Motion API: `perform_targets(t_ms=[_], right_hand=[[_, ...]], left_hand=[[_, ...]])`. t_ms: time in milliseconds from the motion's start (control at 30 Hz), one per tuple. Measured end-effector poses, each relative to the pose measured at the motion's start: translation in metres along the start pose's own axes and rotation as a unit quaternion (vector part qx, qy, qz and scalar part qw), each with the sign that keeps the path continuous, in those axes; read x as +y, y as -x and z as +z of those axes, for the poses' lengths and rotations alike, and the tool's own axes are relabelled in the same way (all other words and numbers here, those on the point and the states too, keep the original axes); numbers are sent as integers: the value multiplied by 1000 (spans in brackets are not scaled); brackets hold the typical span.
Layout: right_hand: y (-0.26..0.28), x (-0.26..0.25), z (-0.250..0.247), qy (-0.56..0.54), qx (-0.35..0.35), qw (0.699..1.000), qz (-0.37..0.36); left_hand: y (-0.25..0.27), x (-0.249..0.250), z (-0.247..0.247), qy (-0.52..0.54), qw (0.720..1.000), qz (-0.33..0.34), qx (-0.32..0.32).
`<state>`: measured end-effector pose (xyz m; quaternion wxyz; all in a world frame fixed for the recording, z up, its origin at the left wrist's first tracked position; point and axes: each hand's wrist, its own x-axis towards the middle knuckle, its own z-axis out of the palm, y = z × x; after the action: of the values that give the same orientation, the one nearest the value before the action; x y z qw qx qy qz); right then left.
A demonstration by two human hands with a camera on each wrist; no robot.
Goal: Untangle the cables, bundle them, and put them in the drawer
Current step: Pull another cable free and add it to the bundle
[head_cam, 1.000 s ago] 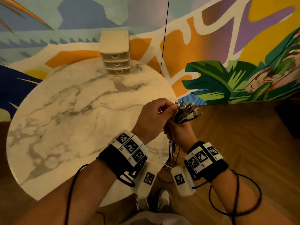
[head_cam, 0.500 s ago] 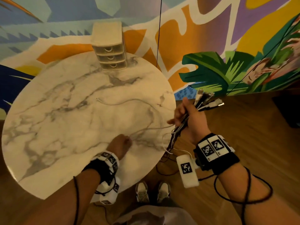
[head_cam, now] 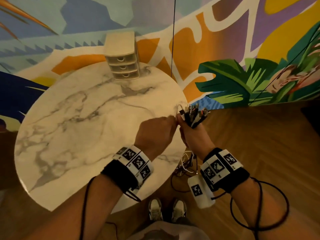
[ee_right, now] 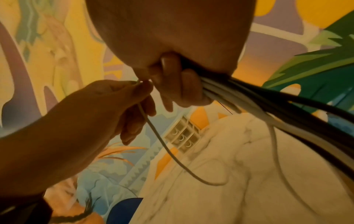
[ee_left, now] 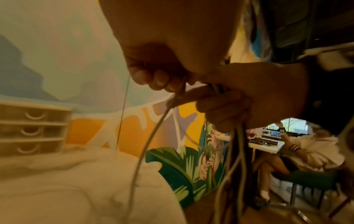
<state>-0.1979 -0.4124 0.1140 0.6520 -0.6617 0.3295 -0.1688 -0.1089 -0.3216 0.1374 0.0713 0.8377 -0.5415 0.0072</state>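
Observation:
My right hand (head_cam: pixel 191 134) grips a bunch of black and white cables (head_cam: pixel 194 115) just past the table's right edge, plug ends fanned upward. The rest of the cables (head_cam: pixel 184 163) hang in a tangle toward the floor. My left hand (head_cam: pixel 155 131) is close against the right one and pinches the end of a thin white cable (ee_right: pixel 153 128), which loops down over the marble. In the right wrist view the bunch (ee_right: pixel 258 100) runs out under my curled fingers (ee_right: pixel 188 84). The cream three-drawer unit (head_cam: pixel 122 56) stands at the table's far edge, all drawers closed.
The round marble table (head_cam: pixel 78 127) fills the left and middle. A painted wall rises behind it; wood floor (head_cam: pixel 259 144) lies to the right. My shoes (head_cam: pixel 166 209) show below the table edge. A seated person (ee_left: pixel 306 151) is visible in the left wrist view.
My left hand left the tabletop near the front and came up to the right hand, bringing the white cable's end. The right hand with the bunch shifted slightly toward the table.

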Motion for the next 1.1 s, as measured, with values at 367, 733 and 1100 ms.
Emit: perform_targets(t_ms=[367, 733, 1100], right_hand=[[16, 11, -43, 16, 86, 994, -67], [31, 4, -128, 38, 241, 961, -128], [39, 23, -187, -3, 280, 954, -109]], left_hand=[[4, 14, 59, 80, 989, -63, -106], [-75, 11, 18, 413, 906, -30, 86], [1, 56, 171, 209, 917, -82, -331]])
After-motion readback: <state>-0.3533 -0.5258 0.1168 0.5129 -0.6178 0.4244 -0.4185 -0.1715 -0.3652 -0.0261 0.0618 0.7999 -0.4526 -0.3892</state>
